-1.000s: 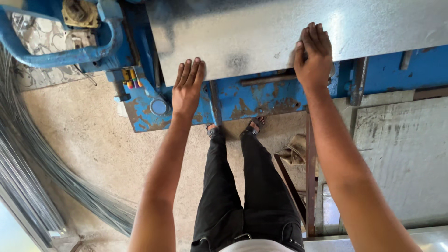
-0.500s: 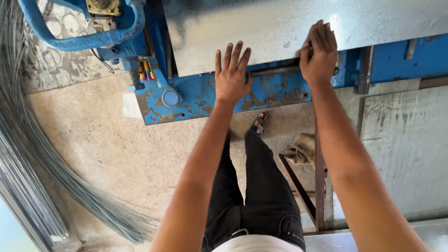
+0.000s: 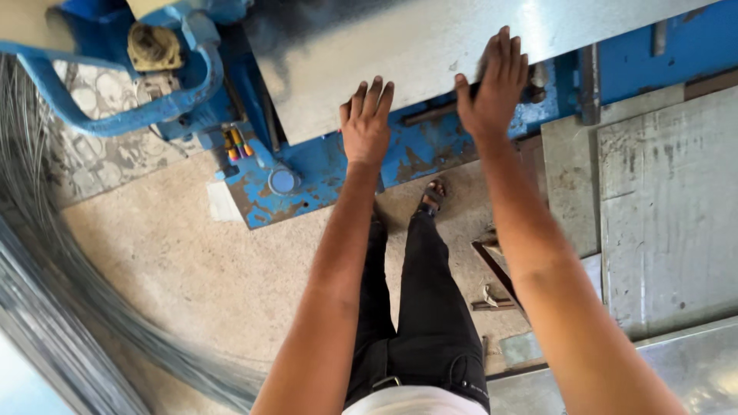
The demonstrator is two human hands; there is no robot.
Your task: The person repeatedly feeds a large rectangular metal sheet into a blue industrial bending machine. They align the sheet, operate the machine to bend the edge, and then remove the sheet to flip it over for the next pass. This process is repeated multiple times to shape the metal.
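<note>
Here, your left hand point(image 3: 367, 127) and right hand point(image 3: 492, 91) — both wide, flat on dull grey metal sheet point(image 3: 430, 46) — chipped blue machine point(image 3: 307, 165), gritty concrete floor point(image 3: 177, 284).

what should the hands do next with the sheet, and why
Probably press flat and slide the sheet further onto the blue machine. Both the left hand and right hand rest open-palmed on its near edge, which overhangs the machine.

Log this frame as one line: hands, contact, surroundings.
left hand: flat on metal sheet edge | right hand: flat on same sheet | sheet on blue machine | wire coil on floor
</note>
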